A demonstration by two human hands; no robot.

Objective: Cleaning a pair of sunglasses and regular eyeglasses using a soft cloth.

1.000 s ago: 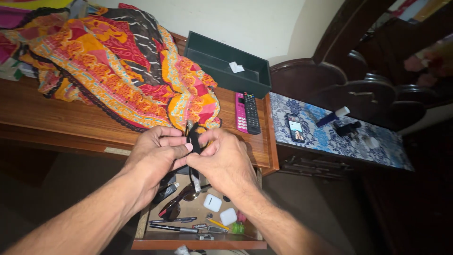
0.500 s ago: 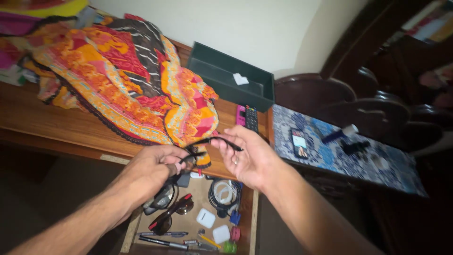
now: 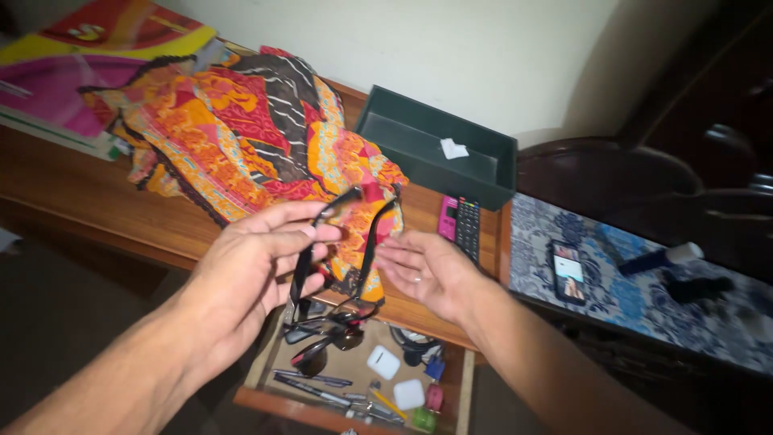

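Observation:
My left hand [image 3: 250, 270] holds a pair of black glasses [image 3: 366, 250] by the tip of one arm, pinched between thumb and fingers. Both arms of the glasses are unfolded and point up, while the lens front hangs down over the open wooden drawer [image 3: 259, 398]. My right hand [image 3: 427, 270] is open just right of the other arm, fingers spread; I cannot tell if the fingertips touch it. A second pair of dark sunglasses [image 3: 310, 360] lies in the drawer below.
The drawer holds two white earbud cases [image 3: 384, 362], pens [image 3: 310, 379] and a coiled cable. On the desk lie a bright patterned cloth [image 3: 241, 137], a dark green box [image 3: 435, 153], a pink calculator [image 3: 448, 217] and a remote [image 3: 468, 228]. A phone [image 3: 568, 272] rests on a blue cloth to the right.
The glasses went from folded between both hands to unfolded. My right hand let go of the arm it held and opened; my left hand raised the glasses.

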